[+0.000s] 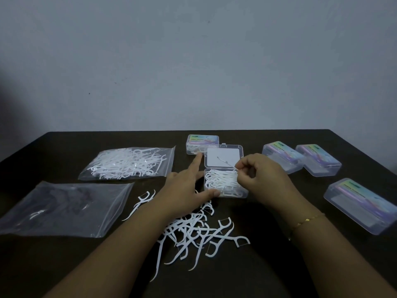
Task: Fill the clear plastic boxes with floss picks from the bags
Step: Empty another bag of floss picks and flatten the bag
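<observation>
An open clear box (pixel 225 183) sits mid-tabletop (pixel 64 265), its base packed with white floss picks lying mostly left to right; its hinged lid (pixel 223 157) is flipped back on the far side, and lies flat. Just behind it a closed box (pixel 202 143) holds picks. Three more closed boxes (pixel 300 158) with iridescent labels lie to the right; what is in them is unclear. At left, a full zip bag (pixel 129 163) holds a mass of picks, and nearer, a flattened bag (pixel 64 209) has perhaps one or two left. A loose pile of picks (pixel 193 231) lies tangled in front of the open box, handles pointing mostly toward the viewer.

The left hand (pixel 184 190) rests palm down against the box's left side, thumb along its near edge, index finger stretched toward the lid, its grip spread and holding nothing. The right hand (pixel 260 177) hovers over the box's right edge, its grip closed in a pinch on a single pick (pixel 226 163), whose long axis runs up-left over the lid
</observation>
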